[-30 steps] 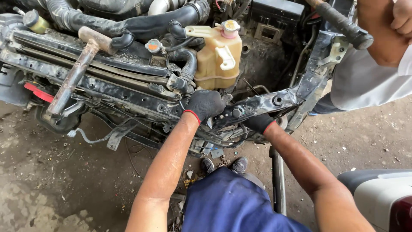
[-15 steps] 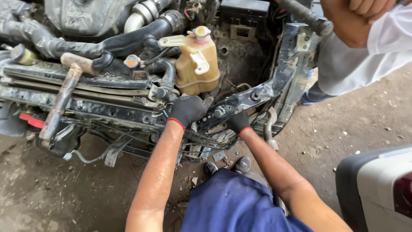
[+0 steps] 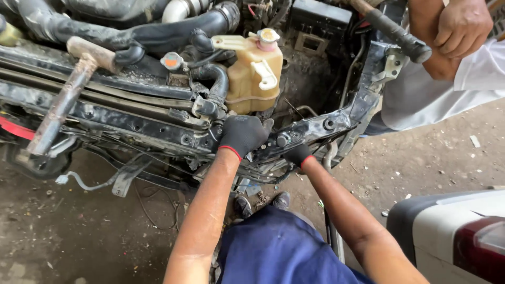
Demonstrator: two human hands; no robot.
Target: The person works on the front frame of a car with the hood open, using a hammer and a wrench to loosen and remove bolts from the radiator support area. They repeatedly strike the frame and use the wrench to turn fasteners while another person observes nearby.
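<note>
While the left hand (image 3: pixel 243 134) clamps its grip over the black crossmember (image 3: pixel 315 129), the right hand's (image 3: pixel 299 155) grip is hidden beneath.

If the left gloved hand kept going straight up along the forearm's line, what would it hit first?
Probably the yellowish coolant reservoir just beyond the left hand, which rests on the black front crossmember. Depth is unclear; the black hose beside it might come first.

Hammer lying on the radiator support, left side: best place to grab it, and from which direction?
Take the hammer by the bare middle of its rusty handle, coming from above. The handle lies slanted across the black crossmember, head up by the hoses, so its top and sides are clear. The lower end sinks among brackets, and hoses crowd the head, leaving less room.
</note>
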